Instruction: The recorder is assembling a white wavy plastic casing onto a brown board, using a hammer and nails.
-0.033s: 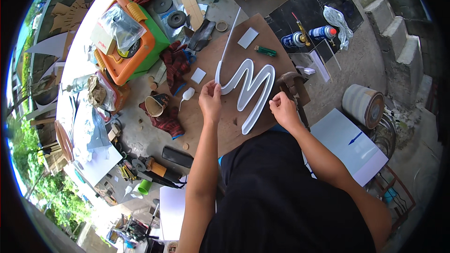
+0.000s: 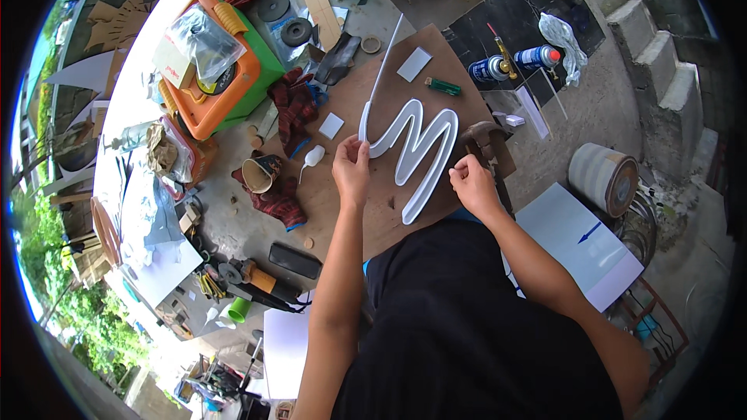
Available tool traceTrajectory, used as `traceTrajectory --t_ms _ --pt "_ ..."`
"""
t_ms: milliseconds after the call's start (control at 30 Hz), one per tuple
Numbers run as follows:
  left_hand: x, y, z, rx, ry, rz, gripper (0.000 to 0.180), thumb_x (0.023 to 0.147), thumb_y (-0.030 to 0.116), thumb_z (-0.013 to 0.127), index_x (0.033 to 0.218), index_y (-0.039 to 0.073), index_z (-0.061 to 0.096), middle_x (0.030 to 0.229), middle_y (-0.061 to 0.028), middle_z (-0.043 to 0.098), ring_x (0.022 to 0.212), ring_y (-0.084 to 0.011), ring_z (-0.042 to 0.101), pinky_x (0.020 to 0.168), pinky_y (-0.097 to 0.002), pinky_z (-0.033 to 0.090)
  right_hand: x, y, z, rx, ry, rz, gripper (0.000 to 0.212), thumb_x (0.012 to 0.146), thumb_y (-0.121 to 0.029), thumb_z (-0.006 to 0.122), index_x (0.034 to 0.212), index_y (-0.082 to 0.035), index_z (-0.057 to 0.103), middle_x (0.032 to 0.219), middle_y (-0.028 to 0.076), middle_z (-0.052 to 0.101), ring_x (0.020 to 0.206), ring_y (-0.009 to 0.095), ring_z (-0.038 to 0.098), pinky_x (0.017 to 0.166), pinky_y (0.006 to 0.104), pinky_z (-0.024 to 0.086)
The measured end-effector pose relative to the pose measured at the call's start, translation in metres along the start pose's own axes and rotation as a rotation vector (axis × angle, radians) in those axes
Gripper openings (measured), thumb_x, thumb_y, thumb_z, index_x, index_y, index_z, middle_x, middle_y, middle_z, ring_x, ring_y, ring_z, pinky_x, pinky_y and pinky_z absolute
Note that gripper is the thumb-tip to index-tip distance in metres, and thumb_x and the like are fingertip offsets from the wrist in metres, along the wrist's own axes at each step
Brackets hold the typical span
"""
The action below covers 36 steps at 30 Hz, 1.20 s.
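A white zigzag channel shape (image 2: 412, 167), with a raised wall along its edge, lies on the brown board (image 2: 373, 222). From its left end a thin white strip (image 2: 383, 66) runs up and away. My left hand (image 2: 352, 171) is closed on the strip where it meets that end, thumb and fingers pinching it. Just right of the shape, my right hand (image 2: 472, 183) has its fingertips pressed together; whatever they hold, if anything, is too small to make out. Beyond the shape lie a green lighter (image 2: 443, 85) and a white rectangular piece (image 2: 414, 64).
Left of the board are a white squeeze bottle (image 2: 313, 156) with a thin nozzle, a paper cup (image 2: 260, 173) and plaid cloth (image 2: 292, 113). An orange-and-green toolbox (image 2: 249, 93) stands farther left. Two blue canisters (image 2: 489, 68), one with a torch head, are at the far right.
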<state>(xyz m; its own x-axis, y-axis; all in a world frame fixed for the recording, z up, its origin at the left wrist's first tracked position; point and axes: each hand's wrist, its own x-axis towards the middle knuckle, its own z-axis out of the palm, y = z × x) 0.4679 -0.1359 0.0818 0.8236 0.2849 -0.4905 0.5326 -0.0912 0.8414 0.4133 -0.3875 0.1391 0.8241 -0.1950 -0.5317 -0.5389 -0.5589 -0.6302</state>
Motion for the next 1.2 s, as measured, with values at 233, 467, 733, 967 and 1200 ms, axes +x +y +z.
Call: traceTrajectory --t_ms 233,467,733,967,1200 --pt "-0.015 0.002 0.003 0.168 0.009 -0.016 0.034 0.093 0.009 0.073 0.122 -0.004 0.064 0.098 -0.0050 0.071 0.086 -0.0094 0.066 0.079 -0.0265 0.055 -0.004 0.004 -0.005 -0.007 -0.054 0.001 0.021 0.091 -0.017 0.071 0.099 -0.001 0.059 0.083 0.015 0.070 0.074 0.030 0.070 0.070 0.0413 0.055" --pt "-0.014 0.003 0.004 0.177 0.074 0.049 0.028 0.095 0.007 0.067 0.120 -0.003 0.067 0.098 -0.0090 0.072 0.087 -0.0129 0.068 0.078 -0.0289 0.055 -0.003 0.006 -0.007 -0.011 -0.067 -0.036 0.020 0.092 -0.017 0.070 0.102 -0.002 0.060 0.083 0.013 0.071 0.071 0.027 0.069 0.069 0.0402 0.054" --pt "-0.010 0.014 0.013 0.174 0.087 0.136 0.029 0.097 0.013 0.064 0.120 -0.002 0.069 0.101 -0.0153 0.066 0.086 -0.0259 0.067 0.080 -0.0376 0.053 -0.003 0.016 -0.014 -0.091 -0.093 -0.021 0.021 0.093 -0.018 0.069 0.104 -0.002 0.061 0.083 0.011 0.070 0.067 0.023 0.068 0.067 0.0380 0.053" --pt "-0.005 0.009 0.012 0.200 0.050 0.120 0.031 0.096 0.015 0.066 0.122 -0.001 0.069 0.102 -0.0139 0.064 0.084 -0.0247 0.064 0.079 -0.0365 0.052 -0.002 0.012 -0.010 -0.132 -0.132 -0.055 0.020 0.092 -0.017 0.069 0.103 -0.002 0.062 0.081 0.011 0.069 0.066 0.022 0.067 0.065 0.0370 0.053" --pt "-0.007 0.006 0.013 0.164 0.101 0.168 0.033 0.095 0.014 0.068 0.123 -0.003 0.066 0.099 -0.0134 0.067 0.082 -0.0210 0.065 0.077 -0.0353 0.053 0.003 0.002 -0.007 -0.132 -0.148 -0.072 0.020 0.092 -0.017 0.069 0.103 -0.001 0.062 0.080 0.010 0.068 0.066 0.022 0.067 0.066 0.0376 0.053"
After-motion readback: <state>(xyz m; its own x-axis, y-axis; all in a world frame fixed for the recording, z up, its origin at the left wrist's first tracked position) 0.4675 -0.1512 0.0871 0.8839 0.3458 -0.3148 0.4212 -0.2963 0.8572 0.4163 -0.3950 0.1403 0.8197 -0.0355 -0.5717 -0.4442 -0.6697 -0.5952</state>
